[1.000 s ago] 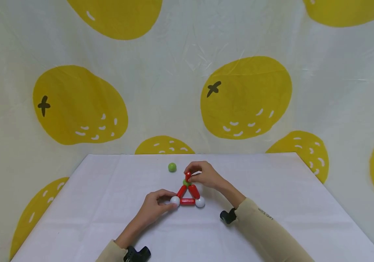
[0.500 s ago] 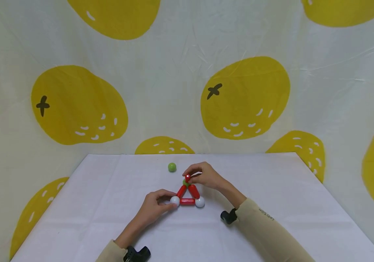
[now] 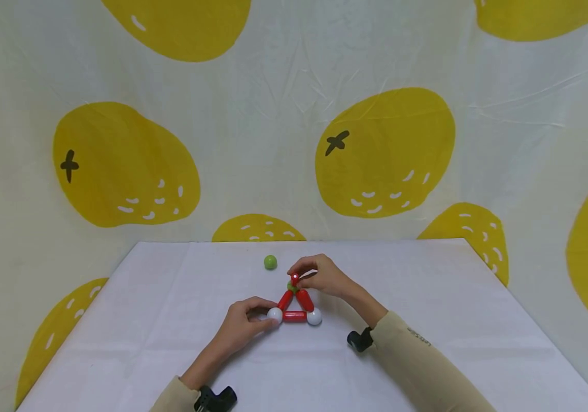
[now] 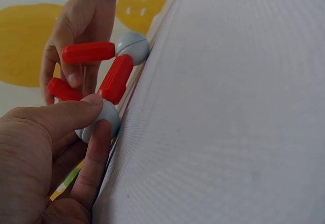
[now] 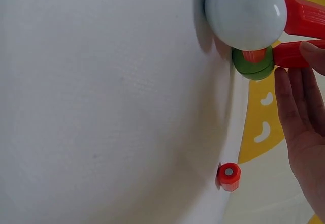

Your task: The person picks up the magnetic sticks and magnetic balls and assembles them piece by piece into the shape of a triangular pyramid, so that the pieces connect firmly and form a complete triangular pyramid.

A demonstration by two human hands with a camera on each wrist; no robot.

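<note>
Head view: gripped between thumb and fingers of the left hand (image 3: 242,324), on the near left corner of the joined pieces, a white ball (image 3: 274,315); pinched in the right hand (image 3: 323,277), at the far corner, a raised red rod (image 3: 295,279), directly over a joined green ball (image 3: 291,288). Just beyond, near the right fingertips, a loose green ball (image 3: 270,262).

Left wrist view: from the gripped white ball, a red linking rod (image 4: 116,79) to another ball (image 4: 133,48), also white.

Right wrist view: raised red rod between thumb and fingers, inner end touching the joined green ball; well apart, on the tabletop (image 5: 101,132), a spare red rod (image 5: 229,176).
</note>
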